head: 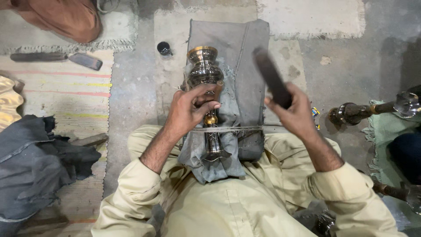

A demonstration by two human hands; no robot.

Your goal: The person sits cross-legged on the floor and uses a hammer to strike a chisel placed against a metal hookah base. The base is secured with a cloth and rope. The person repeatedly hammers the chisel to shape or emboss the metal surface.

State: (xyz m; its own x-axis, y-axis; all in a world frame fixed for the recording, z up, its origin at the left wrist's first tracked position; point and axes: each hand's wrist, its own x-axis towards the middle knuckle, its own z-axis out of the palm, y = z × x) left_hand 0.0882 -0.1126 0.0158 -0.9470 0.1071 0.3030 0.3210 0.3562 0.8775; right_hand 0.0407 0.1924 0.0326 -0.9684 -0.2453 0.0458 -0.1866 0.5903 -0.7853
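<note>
both hands work over a grey cloth [245,57] spread from the lap onto the floor. left hand [188,109] pinches the narrow neck of a shiny metal vase-shaped piece [204,66], which lies on the cloth with its mouth pointing away, a string [232,129] crossing its stem. right hand [294,112] is clenched around a dark flat tool [269,77], raised just right of the piece. a small black cup [164,48] sits on the floor nearby.
</note>
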